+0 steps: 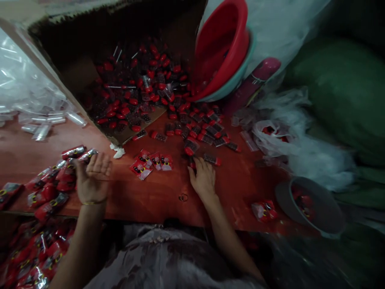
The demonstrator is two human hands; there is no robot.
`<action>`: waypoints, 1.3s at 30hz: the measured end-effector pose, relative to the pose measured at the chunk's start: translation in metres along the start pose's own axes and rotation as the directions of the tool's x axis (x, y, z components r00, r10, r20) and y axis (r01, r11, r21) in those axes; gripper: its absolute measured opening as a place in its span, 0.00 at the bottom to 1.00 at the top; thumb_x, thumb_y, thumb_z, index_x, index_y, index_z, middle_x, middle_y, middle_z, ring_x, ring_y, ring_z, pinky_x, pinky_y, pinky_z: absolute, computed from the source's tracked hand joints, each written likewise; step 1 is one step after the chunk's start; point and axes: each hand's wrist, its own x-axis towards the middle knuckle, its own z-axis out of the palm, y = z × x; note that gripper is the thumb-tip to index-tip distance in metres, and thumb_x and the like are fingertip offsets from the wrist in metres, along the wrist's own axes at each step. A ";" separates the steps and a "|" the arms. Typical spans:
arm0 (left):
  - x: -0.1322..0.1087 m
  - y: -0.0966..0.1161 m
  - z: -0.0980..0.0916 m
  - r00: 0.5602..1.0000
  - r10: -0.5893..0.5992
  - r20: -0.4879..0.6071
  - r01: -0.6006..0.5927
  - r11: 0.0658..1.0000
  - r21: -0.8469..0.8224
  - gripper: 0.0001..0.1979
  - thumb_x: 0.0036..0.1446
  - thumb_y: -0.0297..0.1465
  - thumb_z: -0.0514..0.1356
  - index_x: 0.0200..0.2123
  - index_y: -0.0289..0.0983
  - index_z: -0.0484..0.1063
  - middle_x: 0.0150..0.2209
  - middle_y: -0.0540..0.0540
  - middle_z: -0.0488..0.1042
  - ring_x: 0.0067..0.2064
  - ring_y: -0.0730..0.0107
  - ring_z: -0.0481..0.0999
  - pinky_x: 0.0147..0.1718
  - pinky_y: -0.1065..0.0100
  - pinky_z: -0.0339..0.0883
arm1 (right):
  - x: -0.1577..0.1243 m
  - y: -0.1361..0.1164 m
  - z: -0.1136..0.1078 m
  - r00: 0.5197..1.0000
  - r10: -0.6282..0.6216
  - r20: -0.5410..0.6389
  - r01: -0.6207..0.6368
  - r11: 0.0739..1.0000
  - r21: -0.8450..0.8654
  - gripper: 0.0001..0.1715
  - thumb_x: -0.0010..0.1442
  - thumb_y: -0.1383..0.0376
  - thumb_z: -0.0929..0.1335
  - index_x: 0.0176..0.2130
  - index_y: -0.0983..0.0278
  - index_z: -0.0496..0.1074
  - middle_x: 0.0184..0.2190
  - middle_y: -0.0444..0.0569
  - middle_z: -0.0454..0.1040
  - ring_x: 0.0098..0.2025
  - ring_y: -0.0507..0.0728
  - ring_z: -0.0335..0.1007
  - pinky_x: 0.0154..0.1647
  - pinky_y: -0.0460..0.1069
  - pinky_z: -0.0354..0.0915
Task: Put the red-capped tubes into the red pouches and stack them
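In the head view, a red-brown table [156,196] is seen from above. The left hand [93,176] is held just above the near left part of the table, palm turned upward. Its fingers [100,160] are loosely curled and open, and nothing is seen clasped in them. It hangs just beside a heap of sealed red packets [51,184], which appears to be kept on that side so that it lies within this hand's reach.

The right hand [203,180] is laid palm down near the middle of the table. Its fingertips are set against a small red-capped piece [192,162]. Whether the piece is pinched cannot be told.

This piece lies at the near edge of a spill of like pieces [198,132], fed from a cardboard box [90,76] lying on its side at the far left. The box is probably tipped so that its contents slide out toward the hands. Between the hands, a short row of packets [150,162] is laid flat.

Farther off, a red basin [222,44] is nested in a teal basin [237,82], both propped on edge. Clear plastic sleeves [45,124] are piled at the far left, and a grey bowl [309,204] holding red items is set at the near right.
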 end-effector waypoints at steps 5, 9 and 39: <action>-0.027 -0.049 0.047 0.771 0.190 0.607 -0.612 0.481 0.627 0.18 0.47 0.40 0.62 0.41 0.39 0.75 0.49 0.40 0.73 0.56 0.52 0.65 0.57 0.50 0.52 | -0.012 0.001 0.005 0.997 -0.014 -0.076 0.017 0.999 0.038 0.23 0.60 0.57 0.61 0.50 0.67 0.67 0.49 0.59 0.70 0.49 0.65 0.61 0.45 0.58 0.59; -0.027 -0.085 0.074 0.531 0.029 0.847 -0.846 -0.042 0.531 0.19 0.52 0.37 0.59 0.48 0.41 0.72 0.60 0.39 0.60 0.63 0.48 0.52 0.58 0.45 0.44 | -0.013 0.002 0.009 0.988 -0.050 -0.149 0.066 0.993 0.102 0.21 0.60 0.58 0.61 0.48 0.67 0.68 0.49 0.58 0.69 0.49 0.63 0.61 0.47 0.57 0.59; -0.033 -0.100 0.076 0.601 0.162 0.783 -0.798 0.061 0.600 0.13 0.57 0.36 0.53 0.40 0.43 0.76 0.44 0.43 0.76 0.55 0.55 0.67 0.55 0.46 0.51 | -0.015 -0.018 -0.006 0.969 -0.092 -0.228 0.173 0.912 0.371 0.12 0.60 0.63 0.63 0.38 0.63 0.74 0.40 0.51 0.77 0.43 0.58 0.69 0.47 0.54 0.59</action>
